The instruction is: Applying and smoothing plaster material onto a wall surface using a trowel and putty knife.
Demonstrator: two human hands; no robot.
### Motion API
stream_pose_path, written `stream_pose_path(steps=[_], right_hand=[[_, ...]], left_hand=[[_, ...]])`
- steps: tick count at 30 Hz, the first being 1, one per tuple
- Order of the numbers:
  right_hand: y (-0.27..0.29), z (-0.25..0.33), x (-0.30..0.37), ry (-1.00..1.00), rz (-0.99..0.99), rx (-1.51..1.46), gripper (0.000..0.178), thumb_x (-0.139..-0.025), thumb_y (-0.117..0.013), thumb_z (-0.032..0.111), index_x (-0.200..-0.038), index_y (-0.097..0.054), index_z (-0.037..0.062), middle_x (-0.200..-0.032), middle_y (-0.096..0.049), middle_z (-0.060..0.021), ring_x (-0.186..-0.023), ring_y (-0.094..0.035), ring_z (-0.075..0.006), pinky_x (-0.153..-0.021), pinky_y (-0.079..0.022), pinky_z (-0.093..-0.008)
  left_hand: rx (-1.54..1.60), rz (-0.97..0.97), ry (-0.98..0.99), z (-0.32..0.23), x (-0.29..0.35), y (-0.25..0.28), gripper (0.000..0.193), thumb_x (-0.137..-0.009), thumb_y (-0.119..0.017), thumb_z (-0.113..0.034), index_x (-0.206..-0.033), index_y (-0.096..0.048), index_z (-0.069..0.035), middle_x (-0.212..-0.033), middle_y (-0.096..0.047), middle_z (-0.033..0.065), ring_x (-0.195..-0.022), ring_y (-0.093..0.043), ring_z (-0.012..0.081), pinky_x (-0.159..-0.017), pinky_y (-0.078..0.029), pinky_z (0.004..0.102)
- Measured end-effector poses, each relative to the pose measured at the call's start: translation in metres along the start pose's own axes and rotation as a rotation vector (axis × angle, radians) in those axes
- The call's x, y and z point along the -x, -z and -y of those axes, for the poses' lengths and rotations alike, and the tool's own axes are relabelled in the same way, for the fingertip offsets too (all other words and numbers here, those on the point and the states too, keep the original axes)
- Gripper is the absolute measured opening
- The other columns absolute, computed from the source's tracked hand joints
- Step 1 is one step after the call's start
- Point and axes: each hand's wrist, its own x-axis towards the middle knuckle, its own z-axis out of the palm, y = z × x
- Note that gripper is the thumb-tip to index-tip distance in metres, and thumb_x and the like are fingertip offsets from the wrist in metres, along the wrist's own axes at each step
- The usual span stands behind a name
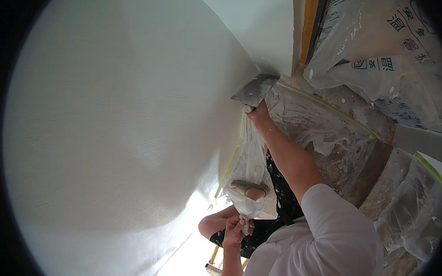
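Note:
My right hand [259, 111] reaches out along the wall, its fingers closed round the handle of a wide filling knife [256, 88]. The grey, smeared blade lies against or very near the white wall [108, 117], low by the corner; exact contact is hard to tell. Nearer my body, my left hand [236, 231] grips the plaster-caked handle of what looks like a second filling knife [247, 205]. Its pale blade points away from me, over my sandalled foot [252, 188]. Both hands are closed.
Clear plastic sheeting [303, 125] covers the floor, edged with yellow-green tape [337, 107]. A wrapped door frame [310, 25] and printed plastic film [373, 40] stand on the right. Below my legs shows part of a yellow stool or ladder [213, 257], beside bright light on the left.

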Motion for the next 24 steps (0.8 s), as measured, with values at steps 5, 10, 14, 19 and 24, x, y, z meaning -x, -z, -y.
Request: stream_pose_path(steps=[5, 10, 14, 19, 24], right_hand=[[-0.015, -0.003, -0.002, -0.042, -0.132, -0.109, 0.028, -0.096, -0.048, 0.034, -0.115, -0.056, 0.0164, -0.113, -0.061, 0.0010, -0.102, -0.059, -0.0199, -0.085, -0.052, -0.0390], [-0.053, -0.007, -0.002, -0.052, -0.107, -0.113, 0.019, -0.094, -0.053, 0.031, -0.106, -0.057, 0.0164, -0.101, -0.063, 0.0022, -0.087, -0.061, -0.0171, -0.069, -0.054, -0.0346], [-0.110, -0.012, 0.015, -0.093, -0.216, -0.154, 0.019, -0.093, -0.056, 0.033, -0.101, -0.056, 0.0159, -0.091, -0.062, 0.0017, -0.077, -0.060, -0.0172, -0.062, -0.052, -0.0339], [-0.188, -0.026, 0.044, -0.104, -0.155, -0.176, 0.026, -0.095, -0.052, 0.039, -0.101, -0.055, 0.0141, -0.091, -0.061, 0.0003, -0.078, -0.059, -0.0171, -0.062, -0.051, -0.0345], [-0.193, -0.039, 0.089, -0.132, -0.002, -0.110, 0.029, -0.095, -0.053, 0.038, -0.113, -0.053, 0.0151, -0.106, -0.059, -0.0023, -0.095, -0.058, -0.0194, -0.077, -0.053, -0.0383]], left_hand=[[-0.014, 0.005, 0.008, -0.003, -0.003, -0.002, 0.027, -0.092, -0.060, -0.026, -0.094, -0.063, 0.001, -0.081, -0.063, 0.0141, -0.058, -0.057, 0.0193, -0.049, -0.046, 0.0298], [0.000, 0.022, 0.022, -0.003, -0.002, -0.004, 0.027, -0.092, -0.059, -0.026, -0.094, -0.063, 0.001, -0.081, -0.063, 0.0136, -0.058, -0.057, 0.0196, -0.050, -0.046, 0.0298], [-0.031, 0.013, 0.049, -0.003, -0.002, -0.005, 0.026, -0.092, -0.059, -0.026, -0.094, -0.063, 0.000, -0.081, -0.063, 0.0134, -0.058, -0.058, 0.0201, -0.051, -0.047, 0.0304], [-0.043, 0.027, 0.062, -0.004, -0.002, -0.006, 0.025, -0.092, -0.059, -0.026, -0.094, -0.063, -0.001, -0.079, -0.064, 0.0123, -0.058, -0.058, 0.0194, -0.050, -0.047, 0.0296], [-0.041, 0.002, 0.040, -0.004, -0.002, -0.010, 0.025, -0.092, -0.059, -0.026, -0.093, -0.063, -0.001, -0.078, -0.064, 0.0118, -0.057, -0.058, 0.0183, -0.049, -0.046, 0.0289]])
